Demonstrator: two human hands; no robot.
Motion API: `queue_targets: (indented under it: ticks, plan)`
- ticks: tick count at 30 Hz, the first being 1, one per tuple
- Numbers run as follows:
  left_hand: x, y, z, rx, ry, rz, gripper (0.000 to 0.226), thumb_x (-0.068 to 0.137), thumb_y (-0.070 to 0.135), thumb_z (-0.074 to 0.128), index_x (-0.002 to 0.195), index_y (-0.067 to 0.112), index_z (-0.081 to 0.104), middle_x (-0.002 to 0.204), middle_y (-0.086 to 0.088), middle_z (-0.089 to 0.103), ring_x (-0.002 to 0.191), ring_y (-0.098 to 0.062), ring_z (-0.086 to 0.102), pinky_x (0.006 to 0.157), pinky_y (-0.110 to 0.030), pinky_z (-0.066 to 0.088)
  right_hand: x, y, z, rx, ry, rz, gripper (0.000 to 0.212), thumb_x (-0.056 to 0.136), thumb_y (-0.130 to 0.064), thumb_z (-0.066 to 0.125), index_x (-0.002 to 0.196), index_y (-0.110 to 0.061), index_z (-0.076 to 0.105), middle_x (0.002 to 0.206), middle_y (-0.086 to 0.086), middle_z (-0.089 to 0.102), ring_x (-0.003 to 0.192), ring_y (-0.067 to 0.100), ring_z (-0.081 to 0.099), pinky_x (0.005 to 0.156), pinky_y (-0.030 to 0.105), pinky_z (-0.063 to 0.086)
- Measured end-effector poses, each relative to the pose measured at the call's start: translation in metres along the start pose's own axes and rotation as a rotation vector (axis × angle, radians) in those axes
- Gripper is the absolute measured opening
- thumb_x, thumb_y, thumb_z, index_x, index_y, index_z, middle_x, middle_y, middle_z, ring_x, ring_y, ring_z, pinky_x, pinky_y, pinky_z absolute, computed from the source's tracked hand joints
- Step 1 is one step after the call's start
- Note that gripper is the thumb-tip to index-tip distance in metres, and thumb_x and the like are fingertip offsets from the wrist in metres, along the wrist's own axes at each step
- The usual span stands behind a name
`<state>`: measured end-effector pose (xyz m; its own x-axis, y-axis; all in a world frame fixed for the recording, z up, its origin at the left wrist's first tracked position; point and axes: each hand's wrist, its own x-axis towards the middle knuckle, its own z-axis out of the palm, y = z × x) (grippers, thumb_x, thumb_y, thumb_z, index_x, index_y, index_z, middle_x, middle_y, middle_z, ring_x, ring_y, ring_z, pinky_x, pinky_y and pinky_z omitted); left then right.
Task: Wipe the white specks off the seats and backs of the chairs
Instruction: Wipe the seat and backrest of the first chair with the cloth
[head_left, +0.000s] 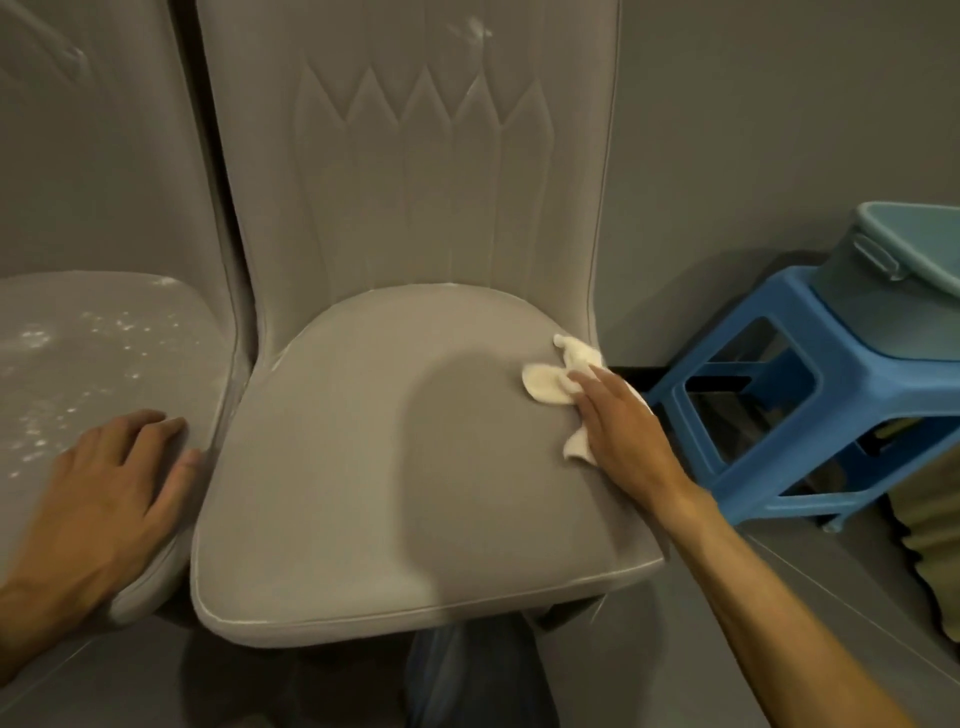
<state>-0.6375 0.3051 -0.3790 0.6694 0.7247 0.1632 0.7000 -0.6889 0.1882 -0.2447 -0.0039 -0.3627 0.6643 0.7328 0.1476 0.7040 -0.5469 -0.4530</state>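
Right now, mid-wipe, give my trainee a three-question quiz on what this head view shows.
1. True or false: the right hand presses the white cloth flat on the middle chair's seat.
2. Which seat still carries the most white specks? A) the left chair's seat B) the middle chair's seat C) the blue stool
3. Fill in: the left hand rests, fingers spread, on the ____ chair's seat.

Key: 1 true. 2 A; the middle seat looks nearly clean, though a white smear remains high on its back. 3 left.
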Motion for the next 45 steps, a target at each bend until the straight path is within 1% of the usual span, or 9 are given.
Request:
queue_targets:
  ticks: [5,11,18,26,32,35,39,42,45]
  plan:
    - [-0.001,0.021,-0.02,0.033,-0.077,-0.033,0.071,0.1,0.06,0.024,0.131,0.007,0.06,0.132,-0.02,0.056,0.117,-0.043,0.055,0.103,-0.062,0.044,0.008,-0.013,0.004,0.024,-0.015,0.008,0.039,0.108,-0.028,0.037,0.144,-0.022,0.05,0.152,0.0,0.045,0.14,0.017,0.04,0.115,0.025,0.023]
    - [0.032,0.03,-0.029,-0.008,-0.022,0.036,0.057,0.102,0.059,0.025,0.121,0.017,0.059,0.123,-0.01,0.057,0.109,-0.032,0.056,0.099,-0.052,0.045,0.076,-0.037,0.028,-0.092,0.038,0.079,0.037,0.106,-0.026,0.04,0.139,-0.016,0.053,0.136,0.012,0.043,0.12,0.032,0.051,0.104,0.034,0.038]
    - [0.098,0.046,-0.007,-0.071,0.018,0.057,0.053,0.098,0.053,0.032,0.113,0.014,0.065,0.114,-0.01,0.057,0.103,-0.032,0.056,0.092,-0.048,0.043,0.143,-0.067,0.055,-0.072,-0.013,0.134,0.041,0.107,-0.027,0.036,0.144,-0.014,0.048,0.142,0.015,0.042,0.126,0.035,0.049,0.11,0.042,0.038]
    - [0.104,0.038,0.013,-0.025,0.076,0.048,0.052,0.1,0.047,0.031,0.119,0.015,0.067,0.118,-0.01,0.054,0.105,-0.033,0.056,0.092,-0.051,0.046,0.186,-0.087,0.073,-0.09,-0.094,-0.152,0.036,0.106,-0.029,0.041,0.139,-0.022,0.053,0.14,0.007,0.051,0.13,0.026,0.048,0.112,0.036,0.032]
    - [0.107,0.038,0.019,-0.002,0.074,0.03,0.053,0.1,0.048,0.03,0.12,0.017,0.067,0.121,-0.011,0.055,0.108,-0.033,0.057,0.093,-0.051,0.047,0.196,-0.117,0.092,-0.15,0.041,0.054,0.034,0.105,-0.029,0.04,0.135,-0.019,0.052,0.13,0.01,0.057,0.121,0.03,0.052,0.104,0.035,0.031]
    - [0.108,0.035,0.022,0.001,0.1,0.044,0.048,0.1,0.045,0.032,0.119,0.018,0.067,0.12,-0.01,0.054,0.107,-0.033,0.057,0.091,-0.05,0.047,0.199,-0.166,0.114,-0.096,-0.015,-0.159,0.034,0.102,-0.032,0.043,0.134,-0.027,0.054,0.13,0.003,0.061,0.123,0.027,0.051,0.105,0.035,0.036]
    - [0.106,0.033,0.025,0.008,0.125,0.061,0.044,0.101,0.043,0.034,0.118,0.019,0.066,0.118,-0.009,0.053,0.105,-0.031,0.057,0.09,-0.049,0.048,0.198,-0.17,0.113,-0.043,-0.166,-0.36,0.029,0.104,-0.028,0.045,0.128,-0.018,0.059,0.125,0.007,0.061,0.118,0.028,0.053,0.102,0.041,0.039]
    - [0.108,0.035,0.024,0.012,0.118,0.049,0.044,0.1,0.041,0.035,0.121,0.019,0.068,0.12,-0.011,0.056,0.107,-0.033,0.057,0.091,-0.05,0.047,0.208,-0.137,0.101,-0.073,-0.045,-0.201,0.026,0.104,-0.023,0.047,0.121,-0.009,0.061,0.122,0.013,0.062,0.115,0.034,0.055,0.1,0.041,0.038]
    - [0.108,0.036,0.023,0.009,0.125,0.048,0.042,0.099,0.037,0.037,0.12,0.019,0.068,0.119,-0.012,0.057,0.105,-0.033,0.058,0.09,-0.049,0.048,0.203,-0.164,0.116,-0.058,0.051,-0.05,0.026,0.105,-0.026,0.041,0.12,-0.017,0.06,0.122,0.006,0.064,0.116,0.028,0.054,0.097,0.036,0.038]
